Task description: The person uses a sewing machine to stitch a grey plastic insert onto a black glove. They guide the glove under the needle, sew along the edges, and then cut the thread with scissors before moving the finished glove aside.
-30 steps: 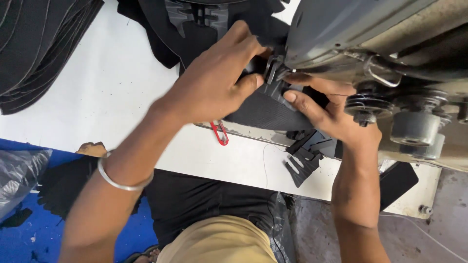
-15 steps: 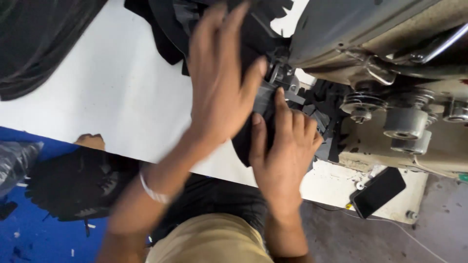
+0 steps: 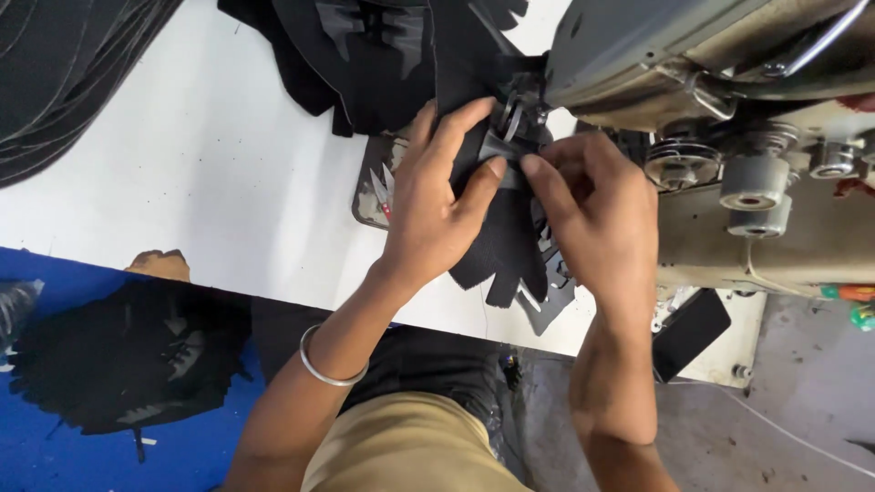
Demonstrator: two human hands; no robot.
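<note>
Both hands pinch the black cut piece (image 3: 503,239) on the white counter (image 3: 228,182) — left hand (image 3: 436,202) and right hand (image 3: 594,202) meet at its far end, under the sewing machine (image 3: 693,82); its length runs toward the person

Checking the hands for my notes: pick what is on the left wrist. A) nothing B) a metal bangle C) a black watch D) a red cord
B: a plain silver metal bangle circles the wrist below the left hand, which presses on the black fabric piece.
</note>
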